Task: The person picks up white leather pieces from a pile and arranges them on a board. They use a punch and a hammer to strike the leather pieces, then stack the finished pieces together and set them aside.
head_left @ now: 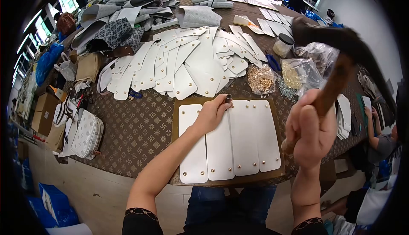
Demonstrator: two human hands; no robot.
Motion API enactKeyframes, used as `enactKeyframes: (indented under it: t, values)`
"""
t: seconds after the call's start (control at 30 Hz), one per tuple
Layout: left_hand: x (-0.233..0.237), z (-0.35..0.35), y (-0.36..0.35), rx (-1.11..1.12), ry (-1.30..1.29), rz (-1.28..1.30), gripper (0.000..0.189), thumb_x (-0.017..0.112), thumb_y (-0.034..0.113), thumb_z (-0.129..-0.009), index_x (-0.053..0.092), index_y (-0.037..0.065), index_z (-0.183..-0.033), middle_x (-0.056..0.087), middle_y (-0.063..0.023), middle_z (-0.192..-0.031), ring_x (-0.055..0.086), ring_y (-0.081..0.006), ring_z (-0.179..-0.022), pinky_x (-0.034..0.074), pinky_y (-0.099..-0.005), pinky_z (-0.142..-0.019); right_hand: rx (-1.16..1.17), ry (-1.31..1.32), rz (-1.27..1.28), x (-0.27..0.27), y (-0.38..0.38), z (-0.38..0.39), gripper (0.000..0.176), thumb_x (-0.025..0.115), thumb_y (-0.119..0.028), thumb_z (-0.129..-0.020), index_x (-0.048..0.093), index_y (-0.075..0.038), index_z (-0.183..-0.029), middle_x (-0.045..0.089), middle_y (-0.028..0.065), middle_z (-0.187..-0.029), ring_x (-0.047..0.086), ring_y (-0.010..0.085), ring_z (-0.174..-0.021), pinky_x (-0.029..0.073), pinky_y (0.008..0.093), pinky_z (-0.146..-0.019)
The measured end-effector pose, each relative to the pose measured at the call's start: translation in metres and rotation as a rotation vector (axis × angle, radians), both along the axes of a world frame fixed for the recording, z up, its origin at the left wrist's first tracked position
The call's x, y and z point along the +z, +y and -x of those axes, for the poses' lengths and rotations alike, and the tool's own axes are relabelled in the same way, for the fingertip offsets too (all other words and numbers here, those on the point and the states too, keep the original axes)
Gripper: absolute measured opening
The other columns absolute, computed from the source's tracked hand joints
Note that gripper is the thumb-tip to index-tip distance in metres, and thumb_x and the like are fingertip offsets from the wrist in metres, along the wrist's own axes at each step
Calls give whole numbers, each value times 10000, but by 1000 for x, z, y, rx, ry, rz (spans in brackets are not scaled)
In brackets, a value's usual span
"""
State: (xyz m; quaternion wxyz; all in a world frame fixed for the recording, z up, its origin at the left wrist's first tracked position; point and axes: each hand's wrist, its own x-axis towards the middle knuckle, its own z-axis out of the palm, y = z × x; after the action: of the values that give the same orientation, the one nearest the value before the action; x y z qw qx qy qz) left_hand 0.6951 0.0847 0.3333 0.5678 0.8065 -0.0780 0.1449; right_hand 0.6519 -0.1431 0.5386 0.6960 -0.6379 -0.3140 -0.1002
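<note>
My right hand (313,128) is wrapped round the wooden handle of a hammer (336,79), raised at the right with its dark head up. My left hand (214,112) is closed on a short metal rivet setter (228,98), standing near the top edge of a white panel (219,149). Several such rounded white panels lie side by side on a brown board (281,167), with brass-coloured rivets at their ends. The left fingers partly hide the upper end of one panel. The tip of the setter is hidden.
Behind the board lies a heap of riveted white pieces (170,60). Bags of brass rivets (261,79) and small metal parts (294,75), a jar (283,45) and blue-handled pliers (273,63) are to the right. A patterned white bag (86,133) sits left. A co-worker's hands (371,113) show far right.
</note>
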Motion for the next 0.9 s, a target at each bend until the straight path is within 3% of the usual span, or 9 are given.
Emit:
enactKeyframes:
  t: [0.03, 0.1, 0.13, 0.2, 0.33, 0.4, 0.5, 0.63, 0.9]
  values:
    - [0, 1, -1, -1, -12, 17, 172, 570, 81, -1054, 624, -30, -1174, 762, -178, -1006, 742, -292, -946, 562, -359, -851, 65, -42, -162, -2, 10, -5, 157, 558, -152, -1088, 525, 1, -1093, 510, -50, -699, 433, 12, -517, 372, 190, -472]
    - [4, 2, 0, -6, -30, 31, 171, 584, 79, -1045, 619, -34, -1169, 755, -213, -1003, 741, -369, -959, 565, -396, -843, -6, 65, -29, -45, 26, -11, 196, 582, -181, -1081, 530, -1, -1024, 580, 17, -692, 524, 102, -518, 420, 263, -486]
    - [7, 4, 0, -9, 12, -26, 179, 590, 75, -1039, 626, -25, -1183, 752, -217, -1008, 734, -383, -966, 562, -408, -845, -57, 59, 635, -55, 19, -24, 233, 595, -199, -1070, 542, 18, -1001, 649, 118, -729, 629, 234, -594, 477, 359, -561]
    - [-4, 8, 1, -34, 2, -130, 209, 599, 73, -1030, 638, -10, -1218, 747, -221, -1016, 722, -406, -980, 556, -430, -850, 112, 68, 981, -114, 10, -37, 259, 621, -212, -1052, 554, 32, -1002, 676, 184, -789, 671, 318, -693, 499, 412, -644]
    - [5, 4, -3, -17, 11, -12, 239, 609, 82, -1032, 647, -4, -1252, 745, -213, -1013, 720, -369, -923, 554, -392, -834, 37, 501, 666, -120, -1, -3, 257, 635, -236, -1059, 570, 10, -1018, 649, 115, -735, 637, 188, -658, 502, 360, -617]
    - [-4, 1, -3, -20, 0, -19, 224, 610, 84, -1041, 634, -25, -1235, 754, -193, -998, 727, -299, -893, 554, -350, -831, 60, 698, 314, -131, -9, 3, 183, 569, -204, -1095, 572, -28, -1044, 586, 20, -715, 562, 92, -556, 456, 257, -522]
    - [-1, -1, 2, -18, 66, 118, 131, 538, 59, -1084, 576, -43, -1158, 759, -98, -1103, 664, -108, -980, 525, -273, -901, 43, 664, 255, -164, -14, 8, 200, 545, -208, -1108, 560, -11, -1077, 608, 32, -738, 593, 105, -606, 480, 254, -566]
    - [-6, -10, -2, -9, 39, 289, 120, 520, 53, -1096, 549, -21, -1186, 747, -85, -1159, 639, -91, -987, 517, -264, -896, 6, 689, 269, -182, -15, 13, 235, 533, -236, -1114, 564, -6, -1081, 647, 50, -832, 706, 161, -770, 583, 291, -744]
    - [-6, -21, -18, -63, 81, 80, 99, 541, 36, -1082, 564, -24, -1157, 760, -101, -1119, 675, -114, -1002, 525, -266, -895, -9, 731, 153, -186, -18, 11, 252, 581, -243, -1092, 589, 7, -1057, 661, 52, -821, 719, 156, -773, 593, 300, -749]
